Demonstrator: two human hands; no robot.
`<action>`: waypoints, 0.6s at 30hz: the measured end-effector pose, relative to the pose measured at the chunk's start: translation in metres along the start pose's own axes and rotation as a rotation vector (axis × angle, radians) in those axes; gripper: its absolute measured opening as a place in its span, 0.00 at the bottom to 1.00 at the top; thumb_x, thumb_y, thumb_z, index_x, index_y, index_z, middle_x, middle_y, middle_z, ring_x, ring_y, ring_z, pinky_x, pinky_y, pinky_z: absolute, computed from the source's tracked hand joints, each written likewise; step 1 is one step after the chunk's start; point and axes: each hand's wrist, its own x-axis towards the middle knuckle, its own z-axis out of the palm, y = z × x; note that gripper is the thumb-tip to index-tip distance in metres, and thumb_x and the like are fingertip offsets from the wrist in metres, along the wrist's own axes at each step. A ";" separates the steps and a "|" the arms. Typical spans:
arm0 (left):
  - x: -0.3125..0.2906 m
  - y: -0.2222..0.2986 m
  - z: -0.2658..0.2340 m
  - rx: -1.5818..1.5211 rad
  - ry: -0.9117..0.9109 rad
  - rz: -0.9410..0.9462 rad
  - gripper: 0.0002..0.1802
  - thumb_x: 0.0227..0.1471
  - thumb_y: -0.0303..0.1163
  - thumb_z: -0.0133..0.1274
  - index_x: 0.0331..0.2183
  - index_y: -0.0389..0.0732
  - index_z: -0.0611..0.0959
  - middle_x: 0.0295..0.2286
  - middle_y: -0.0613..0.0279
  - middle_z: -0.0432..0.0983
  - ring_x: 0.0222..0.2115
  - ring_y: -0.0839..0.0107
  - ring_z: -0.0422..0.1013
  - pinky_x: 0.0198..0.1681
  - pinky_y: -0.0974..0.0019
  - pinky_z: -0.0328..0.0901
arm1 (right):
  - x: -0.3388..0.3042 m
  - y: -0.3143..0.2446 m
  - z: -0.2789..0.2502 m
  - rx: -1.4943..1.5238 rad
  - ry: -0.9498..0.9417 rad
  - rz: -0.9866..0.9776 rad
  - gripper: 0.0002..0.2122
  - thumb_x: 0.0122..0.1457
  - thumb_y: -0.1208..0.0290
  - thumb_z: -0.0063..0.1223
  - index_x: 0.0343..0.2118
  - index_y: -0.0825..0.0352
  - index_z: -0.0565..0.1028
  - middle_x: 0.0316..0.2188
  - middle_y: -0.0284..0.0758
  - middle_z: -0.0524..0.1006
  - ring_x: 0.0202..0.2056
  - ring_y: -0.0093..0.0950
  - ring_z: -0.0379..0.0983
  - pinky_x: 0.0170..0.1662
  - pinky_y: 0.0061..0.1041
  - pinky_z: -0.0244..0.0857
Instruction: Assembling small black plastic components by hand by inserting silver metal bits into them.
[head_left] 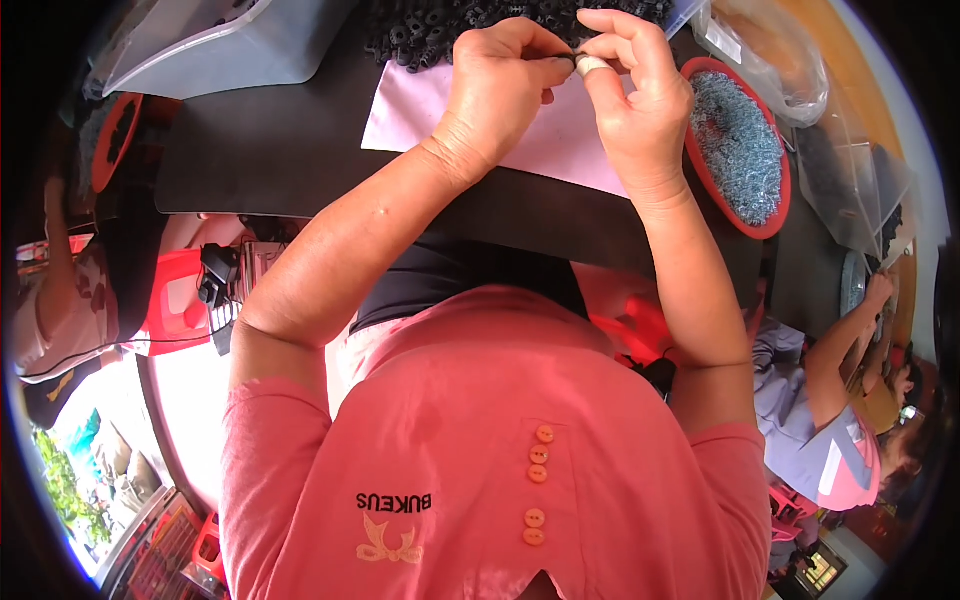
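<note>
Black ring [570, 58] sits pinched between left hand [500, 85] and right hand [630, 95], fingers closed on it.

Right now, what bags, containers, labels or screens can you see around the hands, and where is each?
Clear plastic bag: top right, crumpled, see-through.
Clear bag of dark parts: right edge.
Red oval tray: beside right hand, full of grey metal pieces.
Grey plastic bin: top left.
Pink sheet: under left hand.
No screens.
</note>
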 end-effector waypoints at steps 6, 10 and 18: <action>0.005 0.000 -0.010 -0.292 -0.031 -0.189 0.06 0.52 0.23 0.56 0.33 0.30 0.82 0.24 0.59 0.77 0.22 0.72 0.72 0.24 0.71 0.65 | 0.006 -0.021 0.005 0.085 0.093 0.116 0.08 0.50 0.82 0.51 0.34 0.69 0.76 0.27 0.43 0.77 0.32 0.44 0.75 0.37 0.35 0.71; 0.010 0.000 -0.010 -0.428 -0.003 -0.203 0.04 0.48 0.21 0.57 0.29 0.30 0.82 0.22 0.57 0.78 0.19 0.72 0.70 0.23 0.70 0.66 | 0.003 0.000 -0.001 -0.139 -0.016 -0.032 0.17 0.47 0.81 0.60 0.43 0.66 0.75 0.34 0.33 0.79 0.40 0.27 0.77 0.45 0.27 0.70; 0.012 -0.002 -0.007 -0.419 -0.052 -0.177 0.02 0.46 0.18 0.59 0.27 0.30 0.83 0.21 0.56 0.78 0.19 0.72 0.70 0.23 0.71 0.64 | -0.001 0.027 0.009 -0.388 0.112 -0.335 0.14 0.38 0.74 0.65 0.31 0.64 0.75 0.26 0.34 0.74 0.29 0.36 0.73 0.35 0.35 0.66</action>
